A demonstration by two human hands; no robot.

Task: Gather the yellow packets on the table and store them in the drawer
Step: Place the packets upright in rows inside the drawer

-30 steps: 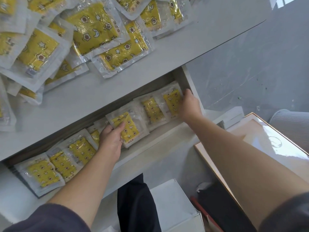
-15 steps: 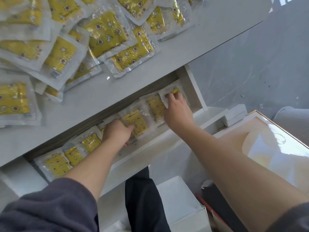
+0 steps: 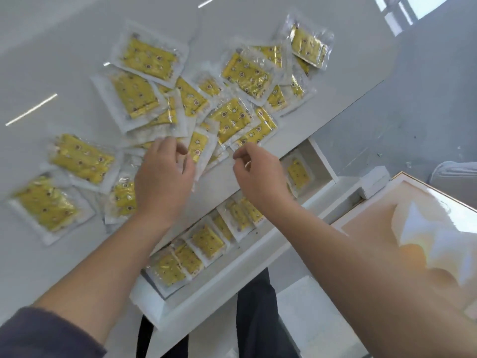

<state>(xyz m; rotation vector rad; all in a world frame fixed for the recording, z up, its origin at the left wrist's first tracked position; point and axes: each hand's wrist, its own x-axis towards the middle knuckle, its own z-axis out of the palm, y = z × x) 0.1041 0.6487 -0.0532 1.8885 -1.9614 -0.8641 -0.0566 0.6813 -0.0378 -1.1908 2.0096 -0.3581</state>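
Several yellow packets (image 3: 233, 120) in clear wrappers lie scattered and overlapping on the white table (image 3: 51, 52). Below the table's front edge the white drawer (image 3: 232, 275) stands open, with a row of packets (image 3: 206, 241) laid inside it. My left hand (image 3: 162, 177) hovers over the pile near the table edge. Its fingers are loosely curled, and their tips are beside one packet (image 3: 198, 148). My right hand (image 3: 255, 171) is above the table edge with its fingers curled. It holds nothing, and its fingertips are just below another packet (image 3: 258, 130).
A glossy tan board (image 3: 426, 215) lies to the right of the drawer, with a small white box (image 3: 374, 180) at its far corner. A larger white box (image 3: 315, 319) sits on the grey floor by my dark trouser legs (image 3: 253, 306).
Both hands have come up out of the drawer to the pile on the table. The packets they were touching stay in the drawer. The view has tilted up toward the tabletop.
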